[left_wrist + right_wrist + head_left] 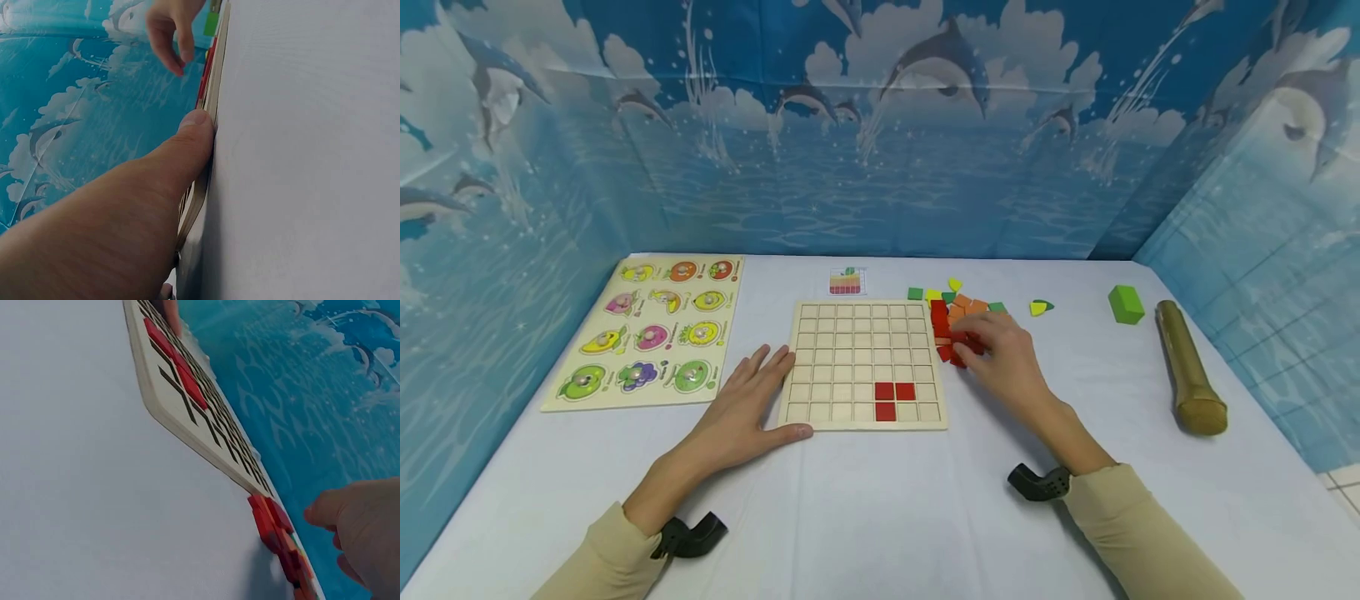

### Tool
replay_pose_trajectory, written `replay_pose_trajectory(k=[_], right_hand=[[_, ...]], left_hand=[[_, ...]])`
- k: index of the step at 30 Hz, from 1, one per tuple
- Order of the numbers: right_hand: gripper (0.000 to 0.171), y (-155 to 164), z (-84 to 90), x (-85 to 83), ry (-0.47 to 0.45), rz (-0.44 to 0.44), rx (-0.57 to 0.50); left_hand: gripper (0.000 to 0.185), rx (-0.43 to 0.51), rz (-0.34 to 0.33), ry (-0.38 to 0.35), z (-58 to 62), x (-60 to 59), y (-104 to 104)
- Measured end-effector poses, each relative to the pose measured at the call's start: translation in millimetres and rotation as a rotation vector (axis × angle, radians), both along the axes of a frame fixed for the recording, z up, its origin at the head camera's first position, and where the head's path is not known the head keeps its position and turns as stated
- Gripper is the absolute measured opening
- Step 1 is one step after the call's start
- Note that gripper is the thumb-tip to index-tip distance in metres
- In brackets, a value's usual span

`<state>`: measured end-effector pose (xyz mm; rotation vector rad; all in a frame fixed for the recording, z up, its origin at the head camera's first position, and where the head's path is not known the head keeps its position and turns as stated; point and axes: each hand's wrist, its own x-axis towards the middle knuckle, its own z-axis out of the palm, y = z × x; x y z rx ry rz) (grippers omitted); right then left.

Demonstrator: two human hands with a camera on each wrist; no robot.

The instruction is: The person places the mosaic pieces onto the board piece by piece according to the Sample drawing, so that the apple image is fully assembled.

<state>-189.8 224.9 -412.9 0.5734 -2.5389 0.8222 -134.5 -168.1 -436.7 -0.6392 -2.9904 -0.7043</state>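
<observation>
A pale wooden grid board (833,364) lies on the table with red square tiles (885,412) in three of its cells, toward the lower right. My left hand (737,417) rests at the board's left side, fingers spread along the edge and thumb at the near corner. In the left wrist view the thumb (181,147) presses against the board's side. Over a heap of loose red tiles (939,317) at the board's right edge hovers my right hand (1003,358). Its thumb and index finger are apart and bent downward. Right wrist view: the heap (272,528) lies below the fingers.
Orange tiles (962,302) and several green and yellow pieces lie behind the heap. A small picture card (847,282) is beyond the board. The fruit puzzle board (651,321) lies left; a green block (1126,305) and an olive-brown club-shaped object (1191,367) stand right.
</observation>
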Motion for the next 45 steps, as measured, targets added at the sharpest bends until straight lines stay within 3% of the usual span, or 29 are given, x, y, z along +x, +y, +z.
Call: replay_pose_trajectory(k=[3, 7, 17, 32, 45], right_hand=[[0.035, 12, -1.6, -4.1, -0.04, -0.108, 0.001], [0.042, 23, -5.0, -8.1, -0.108, -0.145, 0.015], [0.044, 29, -8.5, -11.7, -0.175, -0.119, 0.09], [0.033, 31, -9.9, -14.1, -0.149, -0.055, 0.095], [0.035, 30, -8.9, -14.1, -0.163, 0.007, 0.131]], left_hand=[[0.111, -0.001, 0.001, -0.003, -1.4, 0.5, 0], [0.112, -0.001, 0.004, -0.007, -2.4, 1.3, 0], [0.111, 0.0, -0.013, 0.01, 0.6, 0.0, 0], [0.111, -0.007, -0.005, 0.001, 1.2, 0.2, 0], [0.111, -0.006, -0.008, 0.007, 0.7, -0.2, 0]])
